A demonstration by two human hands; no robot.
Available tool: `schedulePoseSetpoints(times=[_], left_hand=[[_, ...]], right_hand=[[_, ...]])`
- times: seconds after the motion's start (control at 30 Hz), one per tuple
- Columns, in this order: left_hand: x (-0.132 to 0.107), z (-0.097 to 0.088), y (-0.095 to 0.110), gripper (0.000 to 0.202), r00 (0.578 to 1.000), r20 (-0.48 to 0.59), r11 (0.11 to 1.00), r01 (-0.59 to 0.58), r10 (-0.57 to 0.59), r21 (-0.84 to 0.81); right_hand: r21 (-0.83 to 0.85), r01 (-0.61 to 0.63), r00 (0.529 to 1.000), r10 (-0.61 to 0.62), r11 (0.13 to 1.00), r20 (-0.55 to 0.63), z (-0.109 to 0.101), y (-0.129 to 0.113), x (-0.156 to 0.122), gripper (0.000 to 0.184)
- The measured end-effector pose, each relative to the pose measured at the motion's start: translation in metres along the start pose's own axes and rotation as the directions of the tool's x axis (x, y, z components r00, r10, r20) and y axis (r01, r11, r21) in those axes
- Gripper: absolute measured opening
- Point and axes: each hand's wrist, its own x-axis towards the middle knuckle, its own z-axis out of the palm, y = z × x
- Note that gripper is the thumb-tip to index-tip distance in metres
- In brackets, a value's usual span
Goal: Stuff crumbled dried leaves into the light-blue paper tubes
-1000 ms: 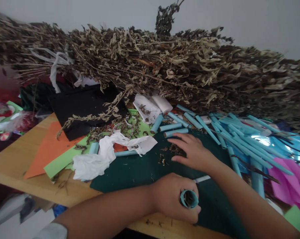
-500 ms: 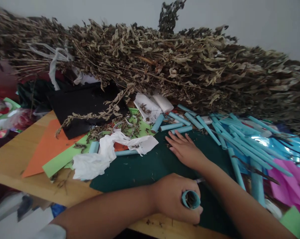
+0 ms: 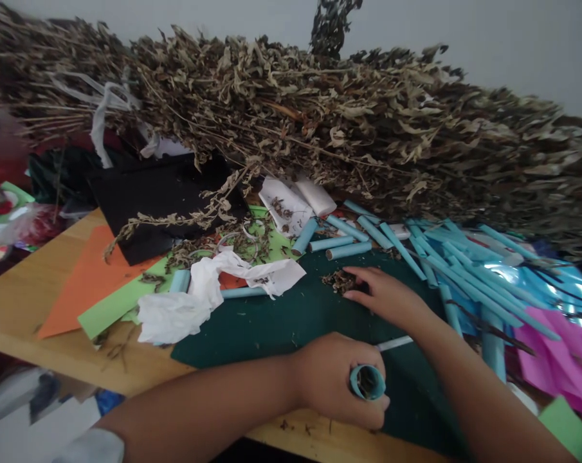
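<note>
My left hand (image 3: 341, 382) is wrapped round a light-blue paper tube (image 3: 368, 383) near the front edge of the table. The tube's round mouth faces up, and some dried plant bits show inside it. On the dark green mat (image 3: 266, 331), my right hand (image 3: 391, 296) curls its thumb and fingers round a small heap of crumbled dried leaves (image 3: 337, 281). Part of that heap lies hidden under the fingers. A thin whitish strip (image 3: 395, 344) shows between my left hand and right forearm.
Large bundles of dried leafy stalks (image 3: 291, 116) line the wall. Several blue paper tubes (image 3: 348, 251) lie behind and right of the mat. Crumpled white tissue (image 3: 179, 315), green paper (image 3: 112, 308), orange paper (image 3: 85, 283) and a black panel (image 3: 150, 199) are left. Pink paper (image 3: 555, 354) lies right.
My right hand lay flat with fingers spread; it has drawn back and curled, and the leaf heap now shows by its fingertips. My left hand still holds the tube in about the same place.
</note>
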Motion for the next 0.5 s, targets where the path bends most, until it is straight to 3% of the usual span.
schedulePoseSetpoints(times=[0.23, 0.5], left_hand=[[-0.001, 0.000, -0.001, 0.015, 1.000, 0.007, 1.000, -0.017, 0.016, 0.020], [0.000, 0.000, -0.002, 0.014, 0.999, 0.000, 0.999, -0.037, 0.037, 0.010]], right_hand=[[-0.087, 0.126, 0.979, -0.110, 0.988, 0.169, -0.018, -0.005, 0.006, 0.048], [-0.163, 0.140, 0.977, -0.109, 0.977, 0.186, -0.019, -0.007, 0.012, 0.038]])
